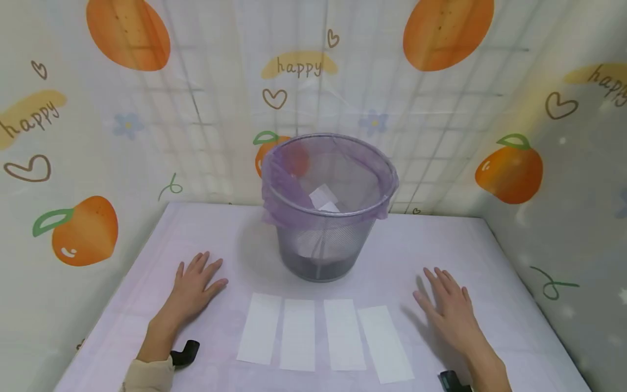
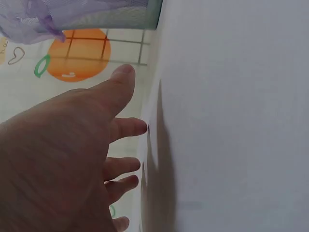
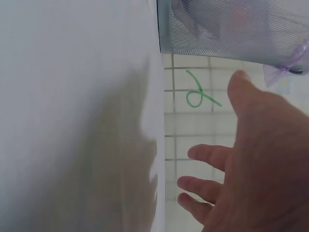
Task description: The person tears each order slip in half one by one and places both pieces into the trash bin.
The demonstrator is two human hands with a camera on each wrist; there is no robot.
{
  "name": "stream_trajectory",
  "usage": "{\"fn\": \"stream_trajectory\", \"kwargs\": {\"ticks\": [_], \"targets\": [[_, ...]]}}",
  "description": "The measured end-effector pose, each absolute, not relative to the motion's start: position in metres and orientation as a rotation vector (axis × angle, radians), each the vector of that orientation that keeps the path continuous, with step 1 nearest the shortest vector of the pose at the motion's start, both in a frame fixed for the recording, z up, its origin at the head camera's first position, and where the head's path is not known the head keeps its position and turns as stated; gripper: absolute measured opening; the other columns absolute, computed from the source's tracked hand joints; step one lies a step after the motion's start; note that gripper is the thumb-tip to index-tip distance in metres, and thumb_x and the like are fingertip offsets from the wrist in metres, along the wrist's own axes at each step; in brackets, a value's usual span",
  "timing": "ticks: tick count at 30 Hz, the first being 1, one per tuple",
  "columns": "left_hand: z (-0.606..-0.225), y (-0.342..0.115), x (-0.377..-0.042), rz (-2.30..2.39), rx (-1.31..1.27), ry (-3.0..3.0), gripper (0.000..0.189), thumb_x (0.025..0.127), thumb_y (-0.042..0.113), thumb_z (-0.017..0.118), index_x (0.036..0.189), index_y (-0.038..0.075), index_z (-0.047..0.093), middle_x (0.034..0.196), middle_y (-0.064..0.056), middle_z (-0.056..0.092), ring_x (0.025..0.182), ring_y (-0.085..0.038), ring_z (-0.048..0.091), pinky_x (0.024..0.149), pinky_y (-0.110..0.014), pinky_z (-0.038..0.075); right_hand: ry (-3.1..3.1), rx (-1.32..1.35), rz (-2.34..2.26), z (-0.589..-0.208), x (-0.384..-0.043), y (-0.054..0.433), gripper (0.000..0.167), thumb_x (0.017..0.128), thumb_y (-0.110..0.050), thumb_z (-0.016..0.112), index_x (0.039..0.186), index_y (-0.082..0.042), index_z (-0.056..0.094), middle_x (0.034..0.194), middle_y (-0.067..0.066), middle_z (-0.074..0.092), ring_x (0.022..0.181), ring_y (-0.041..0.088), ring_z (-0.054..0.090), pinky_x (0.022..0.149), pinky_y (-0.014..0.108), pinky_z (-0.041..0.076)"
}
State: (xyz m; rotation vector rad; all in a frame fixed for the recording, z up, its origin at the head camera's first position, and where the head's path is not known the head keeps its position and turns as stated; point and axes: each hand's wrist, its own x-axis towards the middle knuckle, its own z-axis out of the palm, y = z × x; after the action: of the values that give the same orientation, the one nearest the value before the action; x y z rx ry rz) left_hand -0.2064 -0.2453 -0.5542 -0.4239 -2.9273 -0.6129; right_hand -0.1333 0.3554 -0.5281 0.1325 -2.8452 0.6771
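Palm down on the left part of the table, my left hand (image 1: 193,286) has its fingers spread and holds nothing. My right hand (image 1: 450,313) is over the right part, fingers extended and shadow beside it, also holding nothing. Between them lie several white paper strips in a row, from the leftmost strip (image 1: 259,329) to a slightly slanted rightmost strip (image 1: 387,344). Behind the strips stands a round mesh wastebasket (image 1: 294,245) lined with a thin purple bag (image 1: 276,209) folded over its rim. White paper pieces (image 1: 323,196) show inside it.
A white cloth covers the table (image 1: 215,228). Curtains (image 1: 215,109) printed with oranges, hearts and "happy" hang close behind and at both sides. A dark wrist device (image 1: 185,354) sits at the left wrist, another device (image 1: 453,381) at the right.
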Motion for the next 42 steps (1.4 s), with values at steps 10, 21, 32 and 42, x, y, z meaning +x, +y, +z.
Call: {"fn": "stream_trajectory", "kwargs": {"ticks": [10, 21, 32, 42], "targets": [[-0.558, -0.235, -0.208, -0.641, -0.434, -2.926, 0.064, 0.102, 0.047, 0.065, 0.151, 0.007, 0.056, 0.163, -0.028, 0.039, 0.154, -0.051, 0.030, 0.120, -0.078, 0.013, -2.829, 0.168, 0.756, -0.529, -0.135, 0.347, 0.068, 0.106, -0.041, 0.061, 0.160, -0.005, 0.040, 0.161, 0.036, 0.035, 0.150, 0.058, 0.027, 0.115, 0.083, 0.011], [-0.561, -0.215, -0.213, -0.655, -0.503, -2.867, 0.064, 0.101, 0.046, 0.067, 0.149, 0.006, 0.057, 0.162, -0.029, 0.042, 0.153, -0.050, 0.033, 0.120, -0.076, 0.020, -2.893, 0.242, 0.724, -0.518, -0.142, 0.321, 0.074, 0.104, -0.045, 0.063, 0.161, -0.005, 0.039, 0.162, 0.033, 0.037, 0.150, 0.054, 0.030, 0.114, 0.082, 0.018], [-0.565, -0.185, -0.200, -0.662, -0.655, -2.806, 0.059, 0.100, 0.044, 0.069, 0.144, 0.006, 0.061, 0.156, -0.028, 0.049, 0.149, -0.047, 0.041, 0.116, -0.075, 0.029, -2.937, 0.269, 0.617, -0.517, -0.126, 0.308, 0.074, 0.102, -0.051, 0.064, 0.155, -0.003, 0.047, 0.159, 0.029, 0.044, 0.151, 0.050, 0.032, 0.114, 0.082, 0.019], [-0.557, -0.173, -0.194, -0.651, -0.779, -2.668, 0.054, 0.094, 0.042, 0.078, 0.131, 0.004, 0.069, 0.141, -0.022, 0.062, 0.135, -0.043, 0.055, 0.108, -0.065, 0.045, -2.847, 0.377, 0.710, -0.523, -0.112, 0.278, 0.066, 0.099, -0.043, 0.071, 0.150, -0.005, 0.054, 0.153, 0.026, 0.053, 0.148, 0.047, 0.040, 0.113, 0.081, 0.023]]}}
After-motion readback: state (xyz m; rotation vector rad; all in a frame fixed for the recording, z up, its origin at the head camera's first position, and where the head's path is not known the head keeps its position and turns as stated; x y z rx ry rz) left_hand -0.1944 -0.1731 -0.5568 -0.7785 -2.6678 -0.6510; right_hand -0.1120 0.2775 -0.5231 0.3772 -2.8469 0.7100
